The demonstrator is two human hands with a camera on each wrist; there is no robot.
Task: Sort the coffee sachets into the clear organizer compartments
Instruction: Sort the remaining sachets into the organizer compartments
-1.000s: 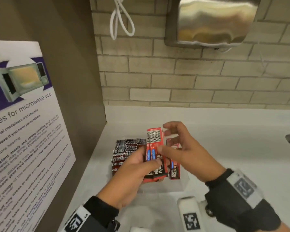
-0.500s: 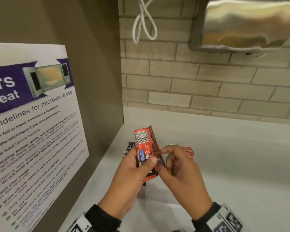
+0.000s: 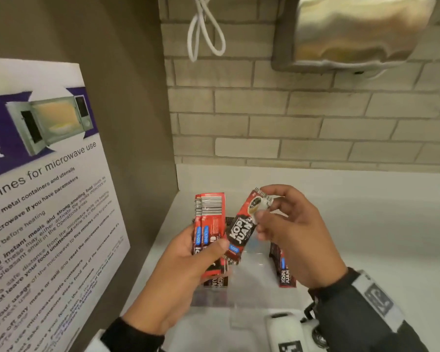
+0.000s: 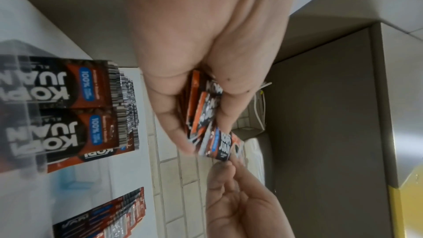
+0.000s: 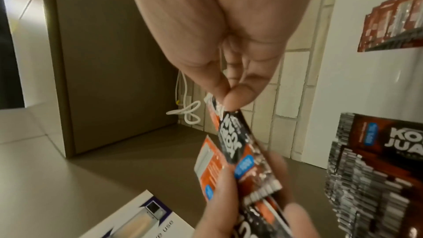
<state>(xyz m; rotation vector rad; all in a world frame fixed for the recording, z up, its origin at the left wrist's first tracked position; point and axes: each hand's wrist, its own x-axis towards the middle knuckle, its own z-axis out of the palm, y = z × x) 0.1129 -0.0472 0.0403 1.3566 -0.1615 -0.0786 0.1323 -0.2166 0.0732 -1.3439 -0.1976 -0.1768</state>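
My right hand (image 3: 297, 232) pinches one Kopi Juan sachet (image 3: 241, 229) by its top; my left hand (image 3: 188, 270), at nine o'clock of it, grips a sachet stack (image 3: 210, 219) above the clear organizer (image 3: 252, 295).

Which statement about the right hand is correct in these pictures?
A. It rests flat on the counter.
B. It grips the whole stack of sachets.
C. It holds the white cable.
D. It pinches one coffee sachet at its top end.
D: the right hand pinches a single sachet near its top end, while the left hand holds the stack of sachets.
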